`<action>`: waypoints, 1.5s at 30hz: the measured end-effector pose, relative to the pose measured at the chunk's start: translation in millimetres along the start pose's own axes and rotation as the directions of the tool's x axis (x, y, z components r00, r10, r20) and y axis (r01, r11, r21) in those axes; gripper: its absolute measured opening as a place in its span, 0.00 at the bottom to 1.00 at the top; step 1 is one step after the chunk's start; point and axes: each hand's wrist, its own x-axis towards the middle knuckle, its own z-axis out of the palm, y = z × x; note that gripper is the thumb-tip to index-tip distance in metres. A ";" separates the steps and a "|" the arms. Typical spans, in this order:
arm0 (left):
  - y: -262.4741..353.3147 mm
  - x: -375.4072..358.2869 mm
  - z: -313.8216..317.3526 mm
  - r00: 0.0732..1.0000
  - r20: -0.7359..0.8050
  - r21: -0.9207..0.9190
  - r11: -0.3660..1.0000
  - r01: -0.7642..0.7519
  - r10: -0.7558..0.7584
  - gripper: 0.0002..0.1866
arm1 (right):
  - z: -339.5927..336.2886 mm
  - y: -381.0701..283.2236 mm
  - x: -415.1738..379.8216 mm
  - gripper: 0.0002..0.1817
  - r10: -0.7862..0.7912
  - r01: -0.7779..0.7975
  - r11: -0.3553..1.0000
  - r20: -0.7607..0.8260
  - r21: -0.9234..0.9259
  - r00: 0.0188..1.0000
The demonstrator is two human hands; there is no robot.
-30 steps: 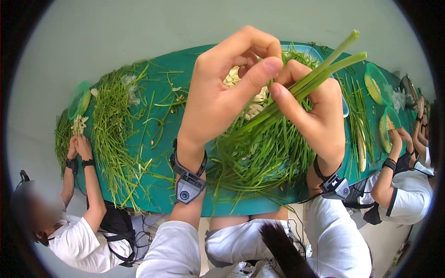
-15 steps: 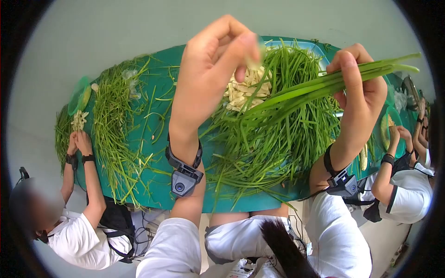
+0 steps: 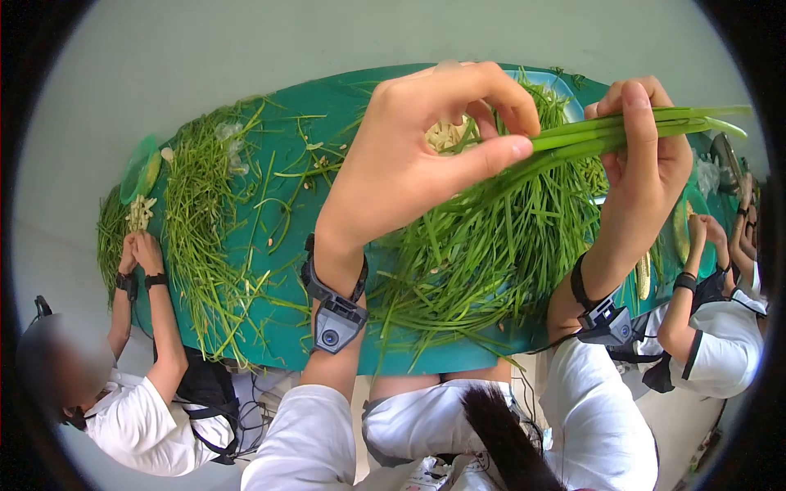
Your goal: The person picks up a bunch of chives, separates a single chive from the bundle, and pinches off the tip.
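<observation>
My right hand (image 3: 651, 155) is closed round a small bunch of long green leafy stalks, which look like garlic chives (image 3: 573, 143); their ends stick out to the right. On the bunch's left side, my left hand (image 3: 409, 155) pinches it between thumb and forefinger. Beneath both hands a large loose pile of the same chives (image 3: 491, 245) covers the table. Pale, peeled-looking pieces (image 3: 446, 135) show through the gap in my left hand; the rest of that heap is hidden behind it.
The green table (image 3: 327, 335) also bears another long heap of chives (image 3: 201, 213), loose stalks and a light-blue tray (image 3: 561, 86). A person at the left (image 3: 143, 250) handles pale pieces by a green basket (image 3: 139, 168). Other people's hands (image 3: 706, 233) work at the right.
My left hand has moved right and down from above the pale pieces to the chive bunch and now pinches it. My right hand has kept its hold and shifted only slightly.
</observation>
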 end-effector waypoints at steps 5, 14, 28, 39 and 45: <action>3.5 1.8 -1.4 0.998 0.004 0.123 0.990 -0.062 0.062 0.14 | -1.6 8.5 1.7 0.13 -0.041 0.040 0.998 0.017 0.053 0.999; -0.4 4.4 3.2 0.988 -0.036 0.214 0.967 -0.139 0.150 0.14 | 0.0 8.2 1.6 0.13 -0.008 0.001 0.993 0.065 0.115 0.998; -2.6 2.7 5.6 0.993 -0.012 0.112 0.987 -0.112 0.115 0.16 | 4.9 6.1 -1.4 0.14 -0.015 0.002 0.994 0.119 0.108 0.993; 3.2 -1.2 1.3 0.990 0.052 -0.221 0.965 0.141 -0.132 0.11 | 1.3 4.3 -2.3 0.11 -0.125 0.086 0.990 0.390 0.116 0.912; -2.1 3.0 8.1 0.999 0.008 -0.024 0.999 -0.037 0.037 0.14 | 2.7 5.5 -3.3 0.11 -0.068 0.051 0.996 0.255 0.071 0.964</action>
